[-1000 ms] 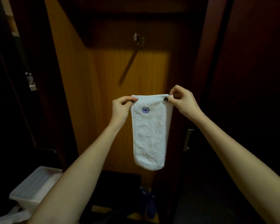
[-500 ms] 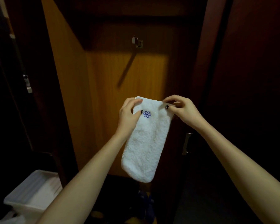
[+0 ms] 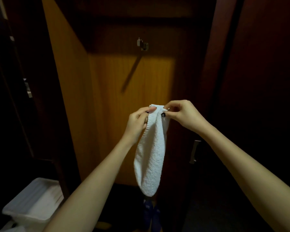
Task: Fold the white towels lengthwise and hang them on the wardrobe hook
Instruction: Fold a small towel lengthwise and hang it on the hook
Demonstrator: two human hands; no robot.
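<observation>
Left hand [image 3: 137,123] pinches one top corner of the white terry towel [image 3: 151,156]; right hand [image 3: 182,114] pinches the other, and the corners nearly meet. The towel hangs from both hands as a narrow strip, well below the small metal wardrobe hook [image 3: 142,45]. The lengthwise fold looks almost closed. Hanging is not yet done, and nothing is on the hook.

Plain white towel [image 3: 151,156], nubbly terry all over. Amber-orange back panel [image 3: 107,114] with fine vertical grain, going dark brown towards the top. Deep red-brown door [image 3: 266,81] at right, with a silver handle [image 3: 194,151]. Dull grey hook [image 3: 142,45]. Translucent white bin [image 3: 32,203], near left. Dark blue shoes [image 3: 151,213], near centre. On the right hand [image 3: 182,114], a black thumbnail with a pale mark; on the left hand [image 3: 137,124], a pinkish nail.
</observation>
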